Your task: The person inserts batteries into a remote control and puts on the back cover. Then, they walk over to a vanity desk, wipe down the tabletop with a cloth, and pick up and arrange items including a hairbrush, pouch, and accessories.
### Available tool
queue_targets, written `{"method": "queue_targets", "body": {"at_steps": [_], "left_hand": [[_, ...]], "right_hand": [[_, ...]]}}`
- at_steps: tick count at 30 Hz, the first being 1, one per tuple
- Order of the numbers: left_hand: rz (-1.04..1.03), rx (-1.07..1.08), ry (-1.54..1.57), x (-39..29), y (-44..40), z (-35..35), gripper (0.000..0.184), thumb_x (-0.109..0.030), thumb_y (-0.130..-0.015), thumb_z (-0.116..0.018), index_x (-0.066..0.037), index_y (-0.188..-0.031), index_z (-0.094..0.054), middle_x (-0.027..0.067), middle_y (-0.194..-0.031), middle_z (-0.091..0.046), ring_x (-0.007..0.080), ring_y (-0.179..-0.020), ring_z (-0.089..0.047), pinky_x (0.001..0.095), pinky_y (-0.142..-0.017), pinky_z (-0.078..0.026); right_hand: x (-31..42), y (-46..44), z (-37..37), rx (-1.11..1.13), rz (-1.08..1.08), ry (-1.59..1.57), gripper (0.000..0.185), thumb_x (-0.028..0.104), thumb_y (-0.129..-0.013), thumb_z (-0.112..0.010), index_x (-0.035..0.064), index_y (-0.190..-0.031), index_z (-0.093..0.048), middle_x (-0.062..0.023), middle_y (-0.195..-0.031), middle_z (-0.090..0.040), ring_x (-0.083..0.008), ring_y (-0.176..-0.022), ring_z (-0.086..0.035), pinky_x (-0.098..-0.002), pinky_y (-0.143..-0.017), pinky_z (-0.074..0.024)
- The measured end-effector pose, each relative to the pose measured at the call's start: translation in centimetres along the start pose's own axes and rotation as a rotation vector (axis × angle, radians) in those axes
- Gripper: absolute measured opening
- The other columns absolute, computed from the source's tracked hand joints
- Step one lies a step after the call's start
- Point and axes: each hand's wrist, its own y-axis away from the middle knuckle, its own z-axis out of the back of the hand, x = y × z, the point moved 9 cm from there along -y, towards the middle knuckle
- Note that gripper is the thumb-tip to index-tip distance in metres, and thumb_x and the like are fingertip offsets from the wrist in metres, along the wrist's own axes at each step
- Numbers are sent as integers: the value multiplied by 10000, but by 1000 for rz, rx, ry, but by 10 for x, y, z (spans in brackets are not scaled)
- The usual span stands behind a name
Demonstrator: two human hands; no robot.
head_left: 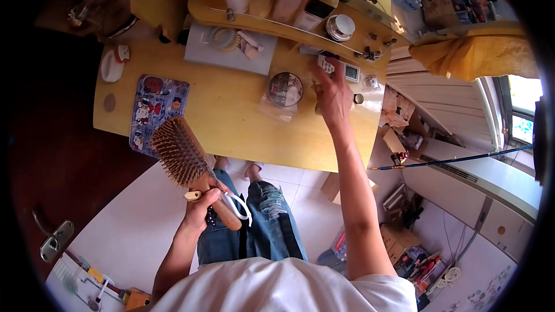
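My left hand (202, 211) is closed around the wooden handle of a large hairbrush (180, 147), bristles facing up and left. The same hand also grips scissors with white handles (238, 205) and a small pale wooden piece (192, 196). My right hand (335, 95) reaches over the back right of the yellow table (231, 121), thumb and fingers apart. Under and beside these fingers is a white device with a small display (351, 72); whether they touch it I cannot tell. A small round cap (358, 99) lies right of the hand, and a brownish thing beside the wrist is mostly hidden.
A round dark-rimmed tin (285, 89) lies on clear plastic mid-table. Left are a patterned mat (159, 110) and a white object (113, 66). A pale box (231, 46) stands behind, below a shelf (266, 17) of bottles and jars. Boxes clutter the right floor.
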Motion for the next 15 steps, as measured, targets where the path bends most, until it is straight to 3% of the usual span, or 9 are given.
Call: {"method": "queue_targets", "body": {"at_steps": [3, 4, 7, 11, 15], "left_hand": [[-21, 15, 22, -5, 1, -2, 197, -196, -755, -616, -41, -861, -553, 97, -817, -605, 182, -799, -586, 320, -769, -459], [-23, 27, 35, -6, 1, -2, 178, -176, -764, -608, -33, -859, -562, 102, -827, -609, 180, -807, -584, 320, -780, -452], [-16, 37, 38, -7, 1, -2, 156, -151, -772, -596, -25, -860, -567, 106, -835, -614, 178, -818, -582, 321, -795, -444], [-25, -4, 7, -3, -2, 9, 213, -215, -758, -615, -42, -865, -553, 92, -817, -603, 183, -784, -587, 322, -768, -467], [-36, -9, 15, -4, -3, 6, 224, -218, -764, -616, -31, -873, -560, 100, -821, -605, 183, -787, -589, 317, -755, -471]], "right_hand": [[25, 24, -4, 144, -48, -98, 289, 144, -748, -656, 166, -1031, -601, -66, -1008, -554, -250, -752, -605, -349, -579, -503], [38, 46, -18, 215, 32, -109, 312, 222, -752, -678, 174, -1048, -591, -57, -974, -540, -240, -726, -604, -350, -575, -504], [67, 72, -41, 396, 71, -129, 374, 151, -730, -653, 213, -1088, -565, -33, -916, -519, -228, -803, -586, -342, -590, -507], [47, 55, -47, 215, 182, -62, 428, 35, -673, -575, 219, -1060, -590, -40, -896, -519, -226, -787, -568, -348, -604, -505], [32, 26, -40, 115, 126, -4, 390, 31, -703, -578, 182, -1062, -599, -42, -928, -547, -235, -809, -567, -363, -618, -493]]}}
